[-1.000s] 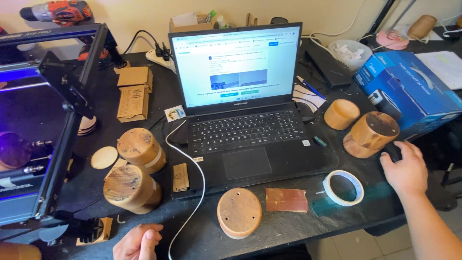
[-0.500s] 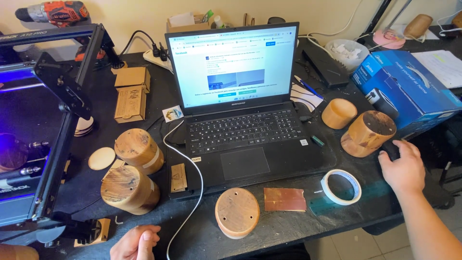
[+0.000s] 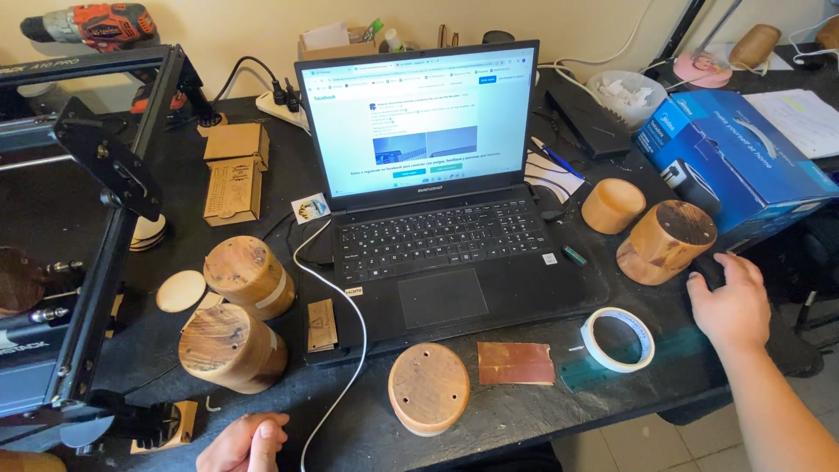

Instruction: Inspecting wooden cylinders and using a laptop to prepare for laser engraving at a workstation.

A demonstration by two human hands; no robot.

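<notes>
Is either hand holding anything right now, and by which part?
Right hand lies over a dark mouse, palm covering its back. Left hand, loosely curled, holds nothing.

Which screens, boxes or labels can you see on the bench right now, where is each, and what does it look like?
Laptop screen: centre back, open, lit white page with two small bluish pictures.
Blue box: right of laptop, rectangular, blue and white, product photo on its end.
Cardboard boxes: left of laptop, two small, plain brown.
Sticker: by the laptop's left hinge, small white square.
</notes>
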